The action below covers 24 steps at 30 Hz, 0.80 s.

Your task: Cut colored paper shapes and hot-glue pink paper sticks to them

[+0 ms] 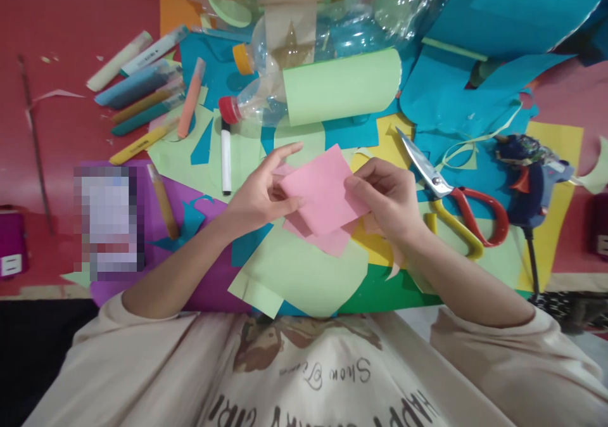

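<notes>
A squarish piece of pink paper (pixel 325 189) is held up between both hands above the table. My left hand (pixel 266 192) grips its left edge, thumb in front and the other fingers partly behind it. At the right corner, my right hand (pixel 387 196) pinches the sheet between thumb and fingers. More pink paper (pixel 332 240) shows just below it. Under the hands lies a light green paper piece (pixel 304 275) with a rounded edge. Red-and-yellow-handled scissors (pixel 446 192) lie partly open to the right of my right hand.
A plastic bottle wrapped in green paper (pixel 342 88) lies beyond the hands, with another clear bottle (pixel 327 31) behind it. Several markers (pixel 137 91) and a blurred-out phone (pixel 111 218) are at left. A glue gun (pixel 536 180) rests at right. Blue paper (pixel 513 9) stands curled at the back.
</notes>
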### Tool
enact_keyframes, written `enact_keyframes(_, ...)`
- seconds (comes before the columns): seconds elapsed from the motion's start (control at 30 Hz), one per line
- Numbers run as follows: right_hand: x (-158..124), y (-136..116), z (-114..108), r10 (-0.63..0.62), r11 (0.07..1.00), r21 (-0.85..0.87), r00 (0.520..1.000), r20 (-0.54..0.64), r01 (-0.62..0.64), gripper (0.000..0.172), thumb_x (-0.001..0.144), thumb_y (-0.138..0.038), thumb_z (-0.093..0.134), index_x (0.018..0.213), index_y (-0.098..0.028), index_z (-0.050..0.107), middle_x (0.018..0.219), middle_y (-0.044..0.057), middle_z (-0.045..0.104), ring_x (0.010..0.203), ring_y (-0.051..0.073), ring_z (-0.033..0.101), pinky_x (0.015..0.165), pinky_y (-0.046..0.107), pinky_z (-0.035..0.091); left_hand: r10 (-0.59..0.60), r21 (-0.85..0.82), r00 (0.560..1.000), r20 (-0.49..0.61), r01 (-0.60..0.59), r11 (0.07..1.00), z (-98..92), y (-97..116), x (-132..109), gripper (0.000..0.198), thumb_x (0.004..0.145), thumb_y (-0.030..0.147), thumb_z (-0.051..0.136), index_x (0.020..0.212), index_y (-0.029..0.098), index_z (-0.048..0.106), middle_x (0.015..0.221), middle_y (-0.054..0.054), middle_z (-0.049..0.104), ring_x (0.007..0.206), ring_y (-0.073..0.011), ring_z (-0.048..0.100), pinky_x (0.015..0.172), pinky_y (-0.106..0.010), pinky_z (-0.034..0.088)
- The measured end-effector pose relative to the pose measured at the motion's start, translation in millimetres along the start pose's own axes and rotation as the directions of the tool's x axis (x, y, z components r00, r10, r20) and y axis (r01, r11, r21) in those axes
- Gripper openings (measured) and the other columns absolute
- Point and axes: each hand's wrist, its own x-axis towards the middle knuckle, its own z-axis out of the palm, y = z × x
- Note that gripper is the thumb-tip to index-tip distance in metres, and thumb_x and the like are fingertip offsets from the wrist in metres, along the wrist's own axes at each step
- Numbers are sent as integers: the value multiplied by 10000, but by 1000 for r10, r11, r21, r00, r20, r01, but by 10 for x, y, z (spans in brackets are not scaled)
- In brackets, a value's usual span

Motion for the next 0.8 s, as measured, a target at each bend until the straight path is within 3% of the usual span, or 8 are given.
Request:
enact_keyframes(0.13, 2, 48, 15, 16, 997, 77, 1000, -7, -15, 187, 768, -188, 633, 611, -182, 531, 476, -49, 537, 407, 51, 436, 372, 185, 301, 39, -8, 981, -191, -41, 999, -31, -34, 18, 652, 692, 284, 742, 1271, 244, 445, 682, 34, 646, 591, -120, 636, 522, -206, 523)
enact_keyframes(0.3, 2, 76, 33, 37, 989, 137, 996, 79, -47, 189, 784, -218, 646, 641, -186, 526, 497, -45, 565, 393, 53, 459, 360, 185, 327, 181, 120, 909, -375, -146, 982, -31, -49, 20, 518, 713, 277, 736, 1177, 246, 507, 588, 62, 577, 552, -99, 591, 522, -209, 503)
enact_keyframes(0.6, 13, 70, 16, -28, 996, 79, 999, -32, 31, 217, 796, -267, 658, 644, -188, 526, 493, -59, 530, 419, 47, 459, 379, 182, 346, 347, 269, 867, -357, -261, 927, 13, -152, 6, 414, 813, 351, 646, 1176, 262, 469, 726, 30, 632, 645, -107, 625, 598, -235, 526)
enact_keyframes(0.73, 21, 69, 3, -51, 997, 48, 997, -62, 54, 241, 799, -309, 661, 642, -189, 523, 491, -61, 521, 434, 46, 453, 395, 182, 350, 483, 348, 815, -321, -372, 860, 23, -162, -3, 202, 832, 323, 624, 1002, 237, 557, 831, 15, 629, 721, -95, 627, 639, -218, 527)
enact_keyframes(0.8, 21, 75, 7, -54, 998, 41, 996, -68, 57, 247, 797, -320, 665, 643, -189, 523, 492, -60, 522, 438, 48, 451, 397, 184, 351, 493, 379, 824, -280, -377, 845, 31, -142, -10, 98, 845, 302, 606, 887, 214, 595, 830, 7, 623, 746, -94, 619, 661, -212, 522)
